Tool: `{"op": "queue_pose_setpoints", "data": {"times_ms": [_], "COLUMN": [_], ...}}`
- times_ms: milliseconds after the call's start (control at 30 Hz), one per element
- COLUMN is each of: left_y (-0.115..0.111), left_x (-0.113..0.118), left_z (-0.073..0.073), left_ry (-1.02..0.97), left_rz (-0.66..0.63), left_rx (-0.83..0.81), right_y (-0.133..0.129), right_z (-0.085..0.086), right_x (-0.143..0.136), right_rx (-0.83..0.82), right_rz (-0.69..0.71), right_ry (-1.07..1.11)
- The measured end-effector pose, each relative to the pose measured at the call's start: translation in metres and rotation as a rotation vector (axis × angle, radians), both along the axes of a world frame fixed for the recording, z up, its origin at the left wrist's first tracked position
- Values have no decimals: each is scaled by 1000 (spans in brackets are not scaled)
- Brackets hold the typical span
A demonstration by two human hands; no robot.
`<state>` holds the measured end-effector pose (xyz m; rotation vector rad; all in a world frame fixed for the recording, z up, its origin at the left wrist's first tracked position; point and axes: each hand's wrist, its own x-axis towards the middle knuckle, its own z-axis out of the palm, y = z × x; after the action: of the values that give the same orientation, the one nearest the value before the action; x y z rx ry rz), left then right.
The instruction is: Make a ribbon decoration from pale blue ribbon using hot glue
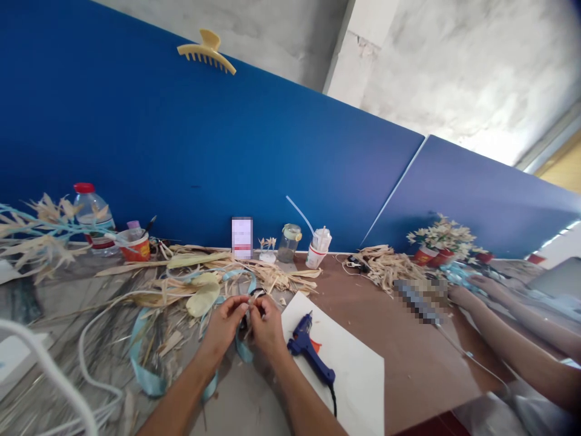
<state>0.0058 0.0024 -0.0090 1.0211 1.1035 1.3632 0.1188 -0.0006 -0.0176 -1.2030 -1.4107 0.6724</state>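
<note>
My left hand [229,315] and my right hand [265,318] meet over the table, their fingertips pinched together. Between them is something small and pale that I cannot make out, perhaps a strip of dried husk. A light blue ribbon [244,350] curls just beneath the hands, and a longer loop of blue ribbon [147,381] lies to the left. Dried corn husks [272,275] are heaped beyond my fingers. Right of my right hand, a blue hot glue gun [311,351] rests on a white board [358,375].
At the back stand a phone [242,238], a glass jar [288,243], a paper cup [316,254], a red tub [136,247] and a plastic bottle [93,212]. A white cable [86,357] crosses the left side. At right, a co-worker's arms [508,339] reach in near potted husk flowers [447,239].
</note>
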Motion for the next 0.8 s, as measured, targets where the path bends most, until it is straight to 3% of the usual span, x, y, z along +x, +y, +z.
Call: {"op": "queue_pose_setpoints", "data": {"times_ms": [267, 400, 567, 800], "left_y": [-5, -3, -2, -6], "left_x": [2, 2, 2, -1], "left_z": [6, 3, -1, 7], "left_ry": [-118, -159, -191, -359], "left_rz": [-77, -92, -80, -115], "left_rx": [-23, -31, -10, -62], "right_y": [-3, -5, -6, -7], "right_z": [0, 2, 3, 11], "right_x": [1, -1, -2, 2], "right_rx": [67, 119, 71, 120], "right_rz": [5, 8, -8, 173], "right_ry": [-89, -127, -100, -9]}}
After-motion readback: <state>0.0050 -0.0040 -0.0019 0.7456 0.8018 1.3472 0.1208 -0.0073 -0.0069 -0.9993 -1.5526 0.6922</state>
